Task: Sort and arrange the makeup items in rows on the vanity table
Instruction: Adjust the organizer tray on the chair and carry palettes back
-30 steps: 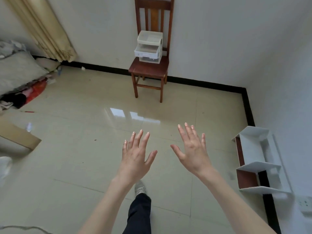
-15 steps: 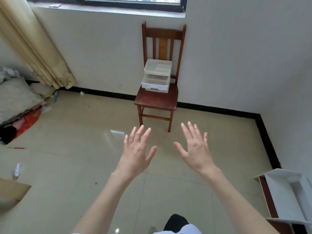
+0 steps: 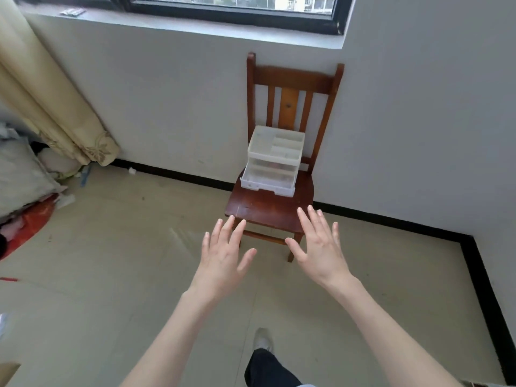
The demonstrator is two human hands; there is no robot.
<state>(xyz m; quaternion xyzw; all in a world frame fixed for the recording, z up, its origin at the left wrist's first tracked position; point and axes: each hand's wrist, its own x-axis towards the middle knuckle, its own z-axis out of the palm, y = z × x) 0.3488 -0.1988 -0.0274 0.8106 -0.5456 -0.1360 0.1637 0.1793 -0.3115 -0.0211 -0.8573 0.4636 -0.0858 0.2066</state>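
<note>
White plastic drawer organiser (image 3: 272, 161) sat on a wooden chair (image 3: 275, 208), centre frame.
Left hand (image 3: 223, 258) and right hand (image 3: 321, 248) reached out, fingers spread, holding nothing; sorting apparently not begun.

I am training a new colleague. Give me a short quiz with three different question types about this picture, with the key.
1. True or false: the left hand holds a makeup item.
2. The white drawer organizer stands on: A) the floor, B) the wooden chair, C) the windowsill.
3. Fill in: both hands have their fingers ____.

Key:
1. False; the left hand and the right hand are both empty.
2. B.
3. Spread (straight).
</note>
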